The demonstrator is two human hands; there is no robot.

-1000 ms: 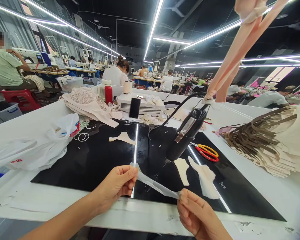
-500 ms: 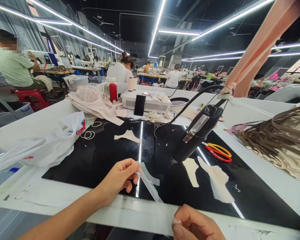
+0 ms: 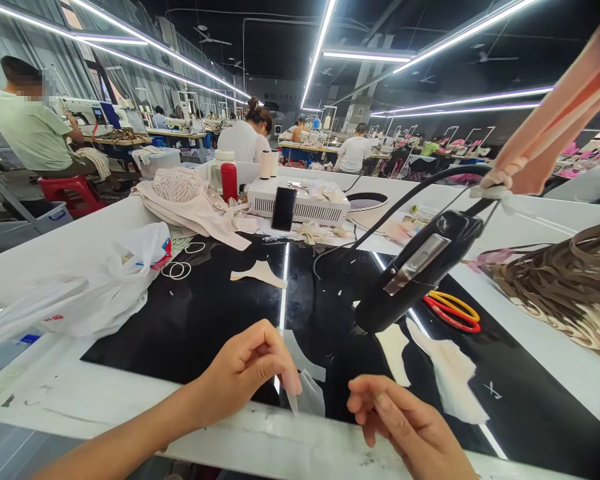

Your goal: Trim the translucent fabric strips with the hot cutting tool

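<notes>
My left hand [image 3: 257, 373] is pinched closed over the front edge of the black mat [image 3: 190, 320], on a thin translucent strip [image 3: 310, 395] that hangs from its fingertips. Another translucent piece [image 3: 295, 347] lies flat on the mat just behind it. To the right, my right hand [image 3: 397, 413] hovers with curled fingers, thumb near the fingertips; whether anything small is between them is hidden. Beyond the right hand lie a cream cut piece [image 3: 394, 350] and a larger pale piece [image 3: 450, 373]. A small cream piece [image 3: 260, 273] rests farther back.
A black handheld tool [image 3: 420, 270] hangs from a pink cloth strap over red-and-yellow-handled scissors [image 3: 453, 312]. A plastic bag [image 3: 105, 287] is at left, brown straps [image 3: 555, 280] at right. A phone [image 3: 283, 209], a red bottle [image 3: 229, 180] and beige garments [image 3: 190, 207] stand or lie behind.
My left hand has moved right and slightly down with the strip, which now looks folded. My right hand has risen over the mat's edge. The hanging tool appears farther right.
</notes>
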